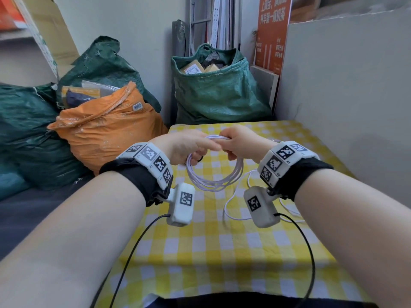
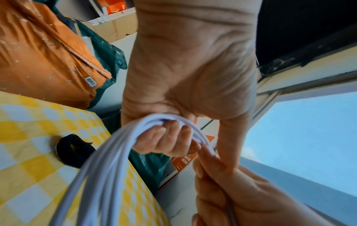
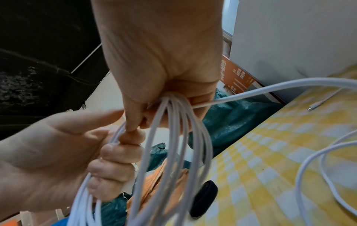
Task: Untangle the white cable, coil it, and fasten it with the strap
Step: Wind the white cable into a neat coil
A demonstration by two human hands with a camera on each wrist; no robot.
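The white cable (image 1: pixel 214 178) hangs as a coil of several loops above the yellow checked table (image 1: pixel 222 252). My left hand (image 1: pixel 191 147) and right hand (image 1: pixel 233 142) both grip the top of the coil, side by side and touching. In the left wrist view, the left hand (image 2: pixel 170 137) curls its fingers round the bundled loops (image 2: pixel 115 160). In the right wrist view, the right hand (image 3: pixel 154 116) clamps the loops (image 3: pixel 173 145). A loose tail (image 3: pixel 309 165) runs over the table to a connector (image 3: pixel 316 105). The black strap (image 2: pixel 74 150) lies on the table below the coil.
An orange sack (image 1: pixel 106 130) and green sacks (image 1: pixel 220 90) stand past the table's far and left edges. A grey panel (image 1: pixel 344 85) walls the right side. Black camera leads (image 1: pixel 133 252) trail from both wrists over the near table.
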